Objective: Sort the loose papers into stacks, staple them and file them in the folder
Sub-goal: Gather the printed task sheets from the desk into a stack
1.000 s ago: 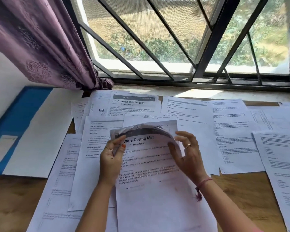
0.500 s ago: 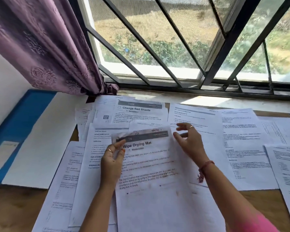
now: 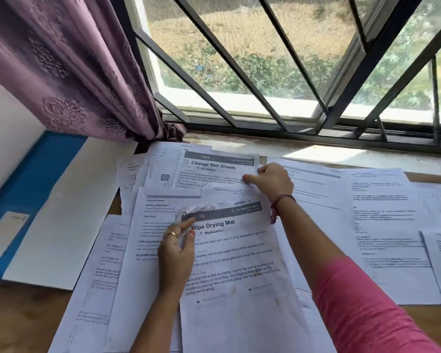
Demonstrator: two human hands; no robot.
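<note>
Printed sheets cover the wooden desk. Nearest me lies the "Wipe Drying Mat" sheet (image 3: pixel 234 263), its top-left corner crumpled. My left hand (image 3: pixel 176 253) rests on that sheet's left side, fingers pinching the crumpled corner. Behind it lies the "Change Bed Sheets" sheet (image 3: pixel 214 169). My right hand (image 3: pixel 271 180) pinches that sheet's right edge with thumb and curled fingers. A blue folder (image 3: pixel 28 197) lies open at the left with a blank white sheet (image 3: pixel 69 215) on it. No stapler is in view.
More loose printed pages (image 3: pixel 382 225) spread over the right half of the desk. A purple curtain (image 3: pixel 69 64) hangs at the back left. The barred window (image 3: pixel 278 59) and its sill run along the far edge. Bare wood (image 3: pixel 23 317) shows at the near left.
My right hand left the top of the "Wipe Drying Mat" sheet and reached back to the "Change Bed Sheets" sheet's edge. The curled top flattened. My left hand stayed on its corner.
</note>
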